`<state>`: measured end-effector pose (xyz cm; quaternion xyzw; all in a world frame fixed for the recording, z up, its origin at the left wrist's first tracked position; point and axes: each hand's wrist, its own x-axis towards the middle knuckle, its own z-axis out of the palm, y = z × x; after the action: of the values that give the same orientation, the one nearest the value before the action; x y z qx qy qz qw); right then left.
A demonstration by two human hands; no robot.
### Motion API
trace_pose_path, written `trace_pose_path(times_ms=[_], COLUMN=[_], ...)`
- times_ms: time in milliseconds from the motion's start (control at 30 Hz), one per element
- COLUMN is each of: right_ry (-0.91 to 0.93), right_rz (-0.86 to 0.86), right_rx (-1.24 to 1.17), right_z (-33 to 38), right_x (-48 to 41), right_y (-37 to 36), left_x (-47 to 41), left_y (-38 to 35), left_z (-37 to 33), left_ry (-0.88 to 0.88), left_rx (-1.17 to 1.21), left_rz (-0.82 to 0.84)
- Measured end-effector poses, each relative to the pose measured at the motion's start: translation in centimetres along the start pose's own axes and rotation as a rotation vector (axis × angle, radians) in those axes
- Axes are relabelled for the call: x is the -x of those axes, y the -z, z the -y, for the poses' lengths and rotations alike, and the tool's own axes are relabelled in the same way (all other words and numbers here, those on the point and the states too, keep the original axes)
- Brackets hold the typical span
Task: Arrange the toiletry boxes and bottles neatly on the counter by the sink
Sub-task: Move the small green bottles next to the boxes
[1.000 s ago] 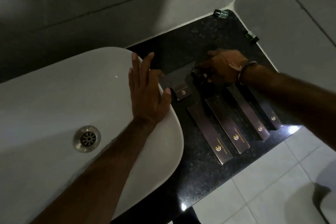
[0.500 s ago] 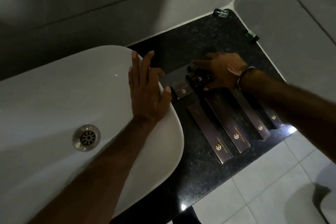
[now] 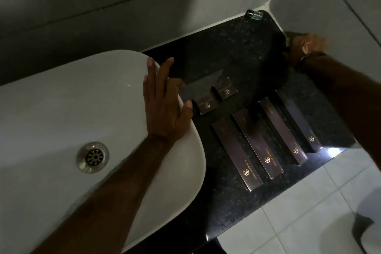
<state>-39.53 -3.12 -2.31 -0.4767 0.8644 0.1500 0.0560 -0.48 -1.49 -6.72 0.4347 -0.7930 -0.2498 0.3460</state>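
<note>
Several long dark boxes with gold logos lie side by side on the black counter, from the nearest box to the farthest box. Two small matching boxes sit behind them next to the sink. A small clear bottle lies in the back corner. My left hand rests flat on the sink rim, fingers apart, holding nothing. My right hand is blurred at the counter's right edge by the wall, over the spot where a small green bottle lay; its grip is unclear.
The white basin with its metal drain fills the left side. Grey tiled walls close the counter at the back and right. White floor tiles lie below the counter's front edge.
My right hand let go of the second small box beside the first and swung right and back to the wall edge. My left hand stayed on the sink rim.
</note>
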Motion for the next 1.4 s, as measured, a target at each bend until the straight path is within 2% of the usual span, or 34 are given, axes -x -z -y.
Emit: trace_pose_path(times_ms=[167, 400, 633, 867, 1067, 1200, 1300, 1400], right_ry=[0.051, 0.456, 0.544, 0.576, 0.590, 0.493, 0.350, 0.294], right_rz=[-0.084, 0.044, -0.010, 0.032, 0.036, -0.080, -0.186, -0.119], right_rx=[-0.018, -0.031, -0.043, 0.040, 0.012, -0.202, -0.371, -0.244], right_z=[0.3, 1.7, 3.1, 4.5, 4.7, 2.8, 2.5, 3.8], right_x=[0.8, 4.6, 5.9, 7.2, 7.5, 5.1, 1.3, -2.4], right_y=[0.2, 2.7, 3.2, 3.2, 3.4, 4.3, 3.7, 3.0], left_x=[0.0, 0.0, 0.0, 0.0, 0.0, 0.0, 0.0, -0.1], left_y=[-0.1, -0.4, -0.5, -0.5, -0.6, -0.7, -0.7, -0.7], left_z=[0.3, 0.5, 0.7, 0.6, 0.7, 0.8, 0.9, 1.0], left_ry=[-0.007, -0.038, -0.068, -0.057, -0.059, -0.044, -0.053, -0.062], left_rx=[-0.001, -0.032, -0.027, -0.022, -0.026, -0.016, -0.021, -0.031], left_rz=[0.003, -0.028, -0.053, -0.044, -0.059, -0.065, -0.061, -0.064])
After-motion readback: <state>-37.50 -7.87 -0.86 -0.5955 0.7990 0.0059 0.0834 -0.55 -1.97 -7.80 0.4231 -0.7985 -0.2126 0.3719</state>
